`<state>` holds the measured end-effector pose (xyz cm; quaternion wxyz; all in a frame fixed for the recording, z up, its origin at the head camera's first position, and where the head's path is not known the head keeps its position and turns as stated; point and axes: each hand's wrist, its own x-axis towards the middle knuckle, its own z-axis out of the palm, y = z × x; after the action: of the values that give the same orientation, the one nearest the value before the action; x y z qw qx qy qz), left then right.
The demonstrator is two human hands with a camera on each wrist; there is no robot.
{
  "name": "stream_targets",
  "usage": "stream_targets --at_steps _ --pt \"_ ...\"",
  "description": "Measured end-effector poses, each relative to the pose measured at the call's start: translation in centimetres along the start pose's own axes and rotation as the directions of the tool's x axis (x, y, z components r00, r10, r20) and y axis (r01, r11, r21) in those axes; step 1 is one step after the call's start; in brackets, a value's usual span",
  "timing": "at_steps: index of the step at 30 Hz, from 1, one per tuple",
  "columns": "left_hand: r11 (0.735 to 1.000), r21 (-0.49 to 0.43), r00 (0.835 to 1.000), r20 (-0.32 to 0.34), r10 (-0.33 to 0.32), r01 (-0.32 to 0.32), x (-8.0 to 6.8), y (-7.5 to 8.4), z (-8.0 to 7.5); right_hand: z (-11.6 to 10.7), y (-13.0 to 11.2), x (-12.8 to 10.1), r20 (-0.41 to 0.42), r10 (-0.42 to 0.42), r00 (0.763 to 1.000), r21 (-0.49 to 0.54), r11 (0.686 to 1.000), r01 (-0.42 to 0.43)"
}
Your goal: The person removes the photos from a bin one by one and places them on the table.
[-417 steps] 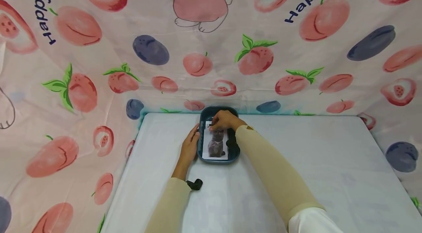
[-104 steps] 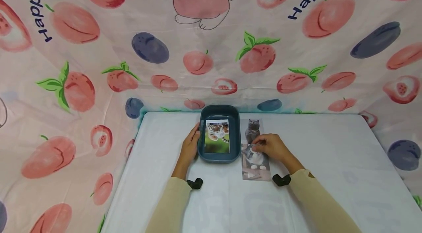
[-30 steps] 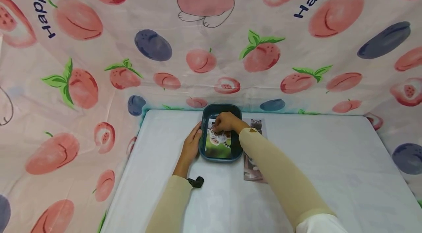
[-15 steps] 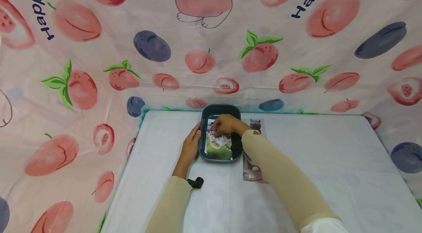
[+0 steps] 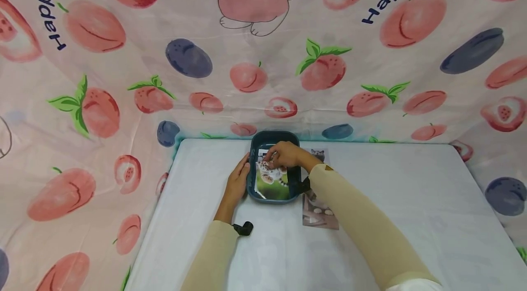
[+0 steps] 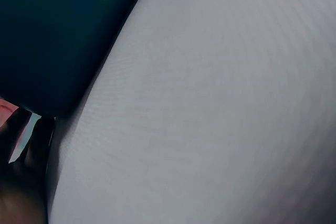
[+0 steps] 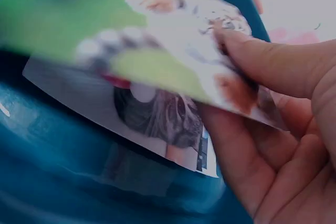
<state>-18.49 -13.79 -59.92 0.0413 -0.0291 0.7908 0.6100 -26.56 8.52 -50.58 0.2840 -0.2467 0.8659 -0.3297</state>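
Between thumb and fingers, my right hand [image 5: 285, 153] pinches a tiger photo card [image 7: 178, 40] by its far end, tilting it up inside the dark blue tray [image 5: 273, 201]. Under it, in the right wrist view, a second photo card shows a striped grey cat [image 7: 157, 114] on the tray floor. My left hand [image 5: 236, 183] rests along the tray's left wall with its fingers extended; the left wrist view shows it as a dark shape by the tray's side.
Right of the tray lie a grey-cat photo card [image 5: 318, 154] and, nearer, a grey-and-white cat photo card [image 5: 320, 218], both partly covered by my right arm. Fruit-printed cloth [image 5: 247, 48] rises behind the white tabletop [image 5: 411, 199].
The grey-cat card, in the tray at first, later lies on the table with the grey-and-white cat card. My right hand has moved from there into the tray and raised the tiger card. Left hand unchanged.
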Motion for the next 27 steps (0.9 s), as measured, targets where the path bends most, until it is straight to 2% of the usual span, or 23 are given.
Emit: stream_targets --at_steps 7,14,21,27 --pt "1.000 0.007 1.000 0.002 -0.004 0.004 0.0 0.1 0.0 -1.2 0.2 -1.7 -0.077 -0.018 0.997 0.152 0.988 0.030" --pt "1.000 0.007 1.000 0.005 -0.015 0.015 0.0 0.0 0.0 -3.4 1.5 -4.5 -0.179 0.010 0.984 0.298 0.954 0.044" --pt "1.000 0.017 1.000 -0.008 -0.019 0.019 0.1 -0.2 0.1 -5.2 4.0 -8.1 -0.273 0.051 0.961 0.271 0.962 0.026" --pt "0.999 0.021 0.999 -0.003 -0.035 0.035 0.1 -0.1 0.1 -5.7 6.6 -11.3 -0.289 0.065 0.955 0.233 0.972 0.005"
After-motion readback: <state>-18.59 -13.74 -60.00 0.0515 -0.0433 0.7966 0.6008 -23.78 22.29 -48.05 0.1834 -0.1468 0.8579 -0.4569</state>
